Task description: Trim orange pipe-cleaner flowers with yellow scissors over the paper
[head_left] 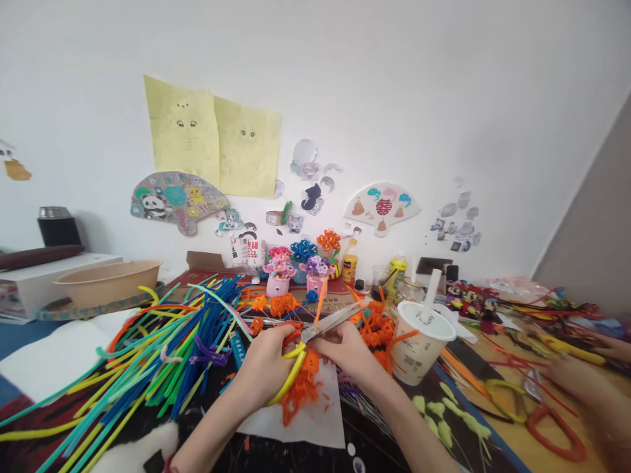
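My left hand (pixel 266 361) is closed around the yellow handles of a pair of scissors (pixel 332 320), whose blades point up and to the right. My right hand (pixel 350 351) is closed on an orange pipe cleaner (pixel 322 301), which rises between the two hands beside the blades. Its fingertips are partly hidden behind the scissors. Below both hands, orange fuzz clippings (pixel 300 394) lie on a sheet of white paper (pixel 325 424). Bundles of twisted orange pipe-cleaner pieces (pixel 377 328) lie just beyond my right hand.
A heap of coloured pipe cleaners (pixel 172 348) spreads on the left. A lidded paper cup (pixel 419 348) with a straw stands right of my right hand. Pipe-cleaner flowers in pots (pixel 279 282) stand at the back. Another person's hand (pixel 582 381) is at the right, near red-and-yellow-handled scissors (pixel 557 433).
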`<state>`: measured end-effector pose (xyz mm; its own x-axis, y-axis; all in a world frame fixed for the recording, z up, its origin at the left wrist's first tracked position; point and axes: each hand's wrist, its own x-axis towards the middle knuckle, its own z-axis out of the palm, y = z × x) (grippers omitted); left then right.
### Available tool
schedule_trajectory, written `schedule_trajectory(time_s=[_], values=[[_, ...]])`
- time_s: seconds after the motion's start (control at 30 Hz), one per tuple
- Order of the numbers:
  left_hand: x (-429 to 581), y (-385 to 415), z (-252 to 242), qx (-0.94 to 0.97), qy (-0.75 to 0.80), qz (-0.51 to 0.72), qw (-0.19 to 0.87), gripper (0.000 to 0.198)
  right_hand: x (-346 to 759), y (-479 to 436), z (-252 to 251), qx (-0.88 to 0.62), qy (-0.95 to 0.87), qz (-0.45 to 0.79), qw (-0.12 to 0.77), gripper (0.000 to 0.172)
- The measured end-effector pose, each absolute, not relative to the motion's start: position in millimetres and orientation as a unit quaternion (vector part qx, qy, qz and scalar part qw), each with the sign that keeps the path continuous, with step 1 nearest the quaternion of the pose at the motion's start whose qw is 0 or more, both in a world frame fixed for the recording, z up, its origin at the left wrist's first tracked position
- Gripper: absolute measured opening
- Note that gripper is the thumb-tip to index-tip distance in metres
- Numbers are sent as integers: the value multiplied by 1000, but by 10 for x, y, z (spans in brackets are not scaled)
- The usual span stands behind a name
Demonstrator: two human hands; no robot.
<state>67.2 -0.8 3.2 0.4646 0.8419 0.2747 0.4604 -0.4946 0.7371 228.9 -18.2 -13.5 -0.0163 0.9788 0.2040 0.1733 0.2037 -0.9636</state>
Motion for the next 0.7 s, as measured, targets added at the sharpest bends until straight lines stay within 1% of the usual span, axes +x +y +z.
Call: schedule_trajectory(time_s=[0.1,0.2,0.4,0.53,0.7], values=[[663,16,2,806,387,312,319,17,2314,-207,-98,-486,-599,406,490,22],[657,31,-16,805,377,310,337,21,2310,-218,-87,-481,-592,414,496,24],[645,26,48,792,361,314,378,23,2288,-234,-58,-502,-575,416,493,31],[633,-9,121,782,348,311,413,26,2357,-242,-58,-459,-590,462,477,37],[620,-70,192,766,336,306,456,29,2411,-266,-23,-437,-595,476,478,34]])
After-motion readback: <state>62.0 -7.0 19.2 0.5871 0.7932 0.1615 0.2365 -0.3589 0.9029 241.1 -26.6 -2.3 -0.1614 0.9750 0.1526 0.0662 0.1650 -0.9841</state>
